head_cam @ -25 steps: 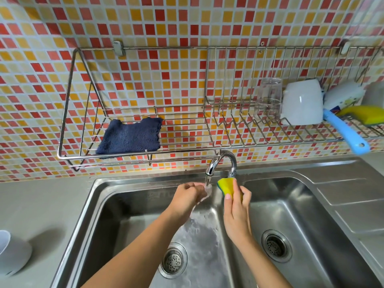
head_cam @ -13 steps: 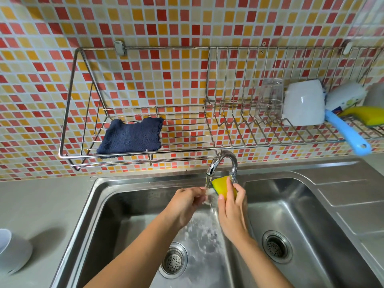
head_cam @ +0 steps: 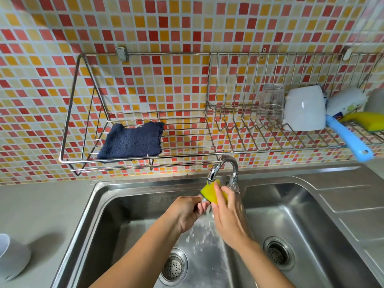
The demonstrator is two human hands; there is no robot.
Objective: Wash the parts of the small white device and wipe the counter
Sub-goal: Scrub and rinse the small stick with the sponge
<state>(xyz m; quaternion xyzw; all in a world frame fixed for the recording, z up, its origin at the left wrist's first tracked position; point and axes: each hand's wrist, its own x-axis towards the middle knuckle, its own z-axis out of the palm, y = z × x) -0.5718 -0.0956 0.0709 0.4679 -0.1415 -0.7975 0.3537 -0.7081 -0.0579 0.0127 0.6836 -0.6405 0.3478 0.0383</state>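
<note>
The steel sink (head_cam: pixel 97 206) lies below the faucet (head_cam: pixel 223 166). Just under its spout, the right hand (head_cam: pixel 229 222) has its grip curled round a yellow sponge (head_cam: pixel 208 191). The left hand (head_cam: pixel 186 212) has its grip pinched on a small whitish part (head_cam: pixel 204 201) (mostly hidden by fingers) touching the sponge.

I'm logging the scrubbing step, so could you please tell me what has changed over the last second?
The right hand brought the yellow sponge leftward against the small part that the left hand holds under the running faucet. Both grips are unchanged, and the blue cloth stays on the rack.
</note>
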